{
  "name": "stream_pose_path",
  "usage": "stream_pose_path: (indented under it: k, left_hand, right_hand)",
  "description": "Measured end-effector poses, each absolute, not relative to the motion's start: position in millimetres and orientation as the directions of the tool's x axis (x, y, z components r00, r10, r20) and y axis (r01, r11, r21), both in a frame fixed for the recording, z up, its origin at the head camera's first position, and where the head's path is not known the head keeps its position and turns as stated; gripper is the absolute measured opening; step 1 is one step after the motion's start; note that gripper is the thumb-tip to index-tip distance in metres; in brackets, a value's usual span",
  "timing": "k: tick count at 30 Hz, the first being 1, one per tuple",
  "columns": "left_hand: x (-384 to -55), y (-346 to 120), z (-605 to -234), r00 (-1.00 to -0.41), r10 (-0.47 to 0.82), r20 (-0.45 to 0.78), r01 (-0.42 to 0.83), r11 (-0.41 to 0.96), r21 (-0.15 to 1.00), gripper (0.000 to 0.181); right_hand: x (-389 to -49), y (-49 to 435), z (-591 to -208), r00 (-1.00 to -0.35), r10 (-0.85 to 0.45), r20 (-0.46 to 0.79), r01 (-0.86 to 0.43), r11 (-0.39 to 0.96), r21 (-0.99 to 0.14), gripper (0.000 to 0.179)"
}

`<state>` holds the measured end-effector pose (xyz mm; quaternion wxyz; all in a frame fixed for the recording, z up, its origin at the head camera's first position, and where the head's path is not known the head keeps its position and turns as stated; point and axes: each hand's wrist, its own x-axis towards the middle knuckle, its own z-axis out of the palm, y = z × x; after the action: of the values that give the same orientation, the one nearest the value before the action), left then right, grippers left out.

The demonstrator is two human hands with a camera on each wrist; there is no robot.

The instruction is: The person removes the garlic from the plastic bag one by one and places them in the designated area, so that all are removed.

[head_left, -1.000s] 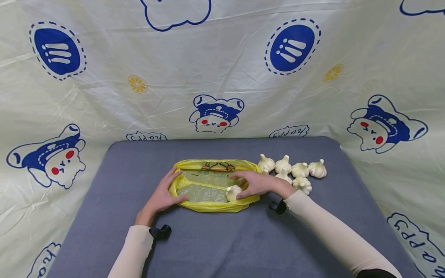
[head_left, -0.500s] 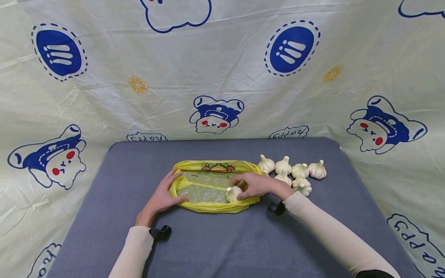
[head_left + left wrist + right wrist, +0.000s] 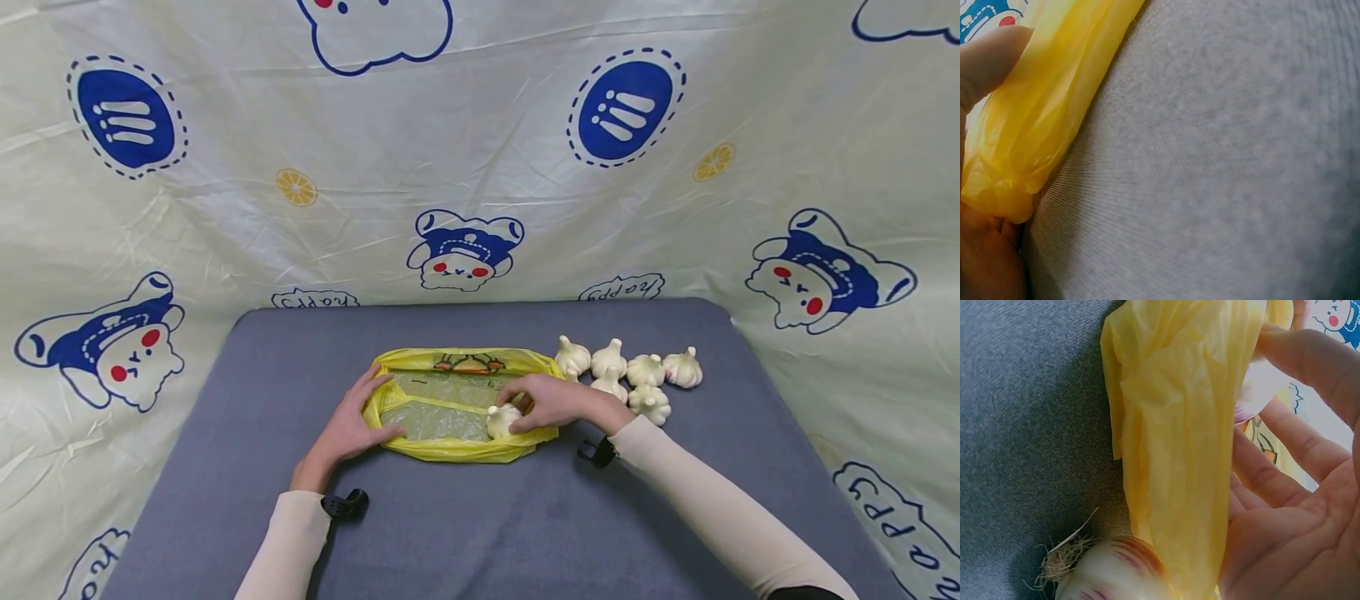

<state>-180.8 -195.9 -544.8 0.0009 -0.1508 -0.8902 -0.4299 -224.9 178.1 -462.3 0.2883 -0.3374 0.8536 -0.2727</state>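
A yellow plastic bag (image 3: 465, 451) lies with its mouth spread wide in the middle of the table. At its left end my left hand (image 3: 358, 418) holds the rim, thumb inside and fingers along the outside; the left wrist view shows that thumb (image 3: 994, 61) over the yellow plastic. Over the right end reaches my right hand (image 3: 551, 400), thumb and fingers around a white garlic bulb (image 3: 501, 421) inside the mouth. In the right wrist view the bag's gathered side (image 3: 1179, 444) hides most of this bulb (image 3: 1261, 384).
Several garlic bulbs (image 3: 648, 403) stand grouped on the table to the right of the bag, behind my right wrist. One loose bulb (image 3: 1113, 572) lies close against the bag's outside. A printed white cloth (image 3: 480, 125) hangs behind the grey-blue table (image 3: 450, 533).
My right fingers have curled in slightly closer around the bulb. The left hand, bag and other bulbs keep their places; the head view has shifted a little.
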Motion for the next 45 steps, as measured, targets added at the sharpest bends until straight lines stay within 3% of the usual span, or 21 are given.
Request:
stream_pose_path:
  k: [26,45]
  left_hand:
    - [-176,-193,-542,-0.952,0.279,0.122,0.274,0.608,0.745,0.086]
    - [-178,-192,-542,-0.952,0.277,0.13,0.278,0.611,0.741,0.086]
  right_hand:
    - [-224,183,-457,-0.638,-0.732,-0.237,-0.401,0.579,-0.71,0.04]
    - [-219,209,-435,-0.77,-0.627,-0.115,-0.305,0.52,-0.798,0.046]
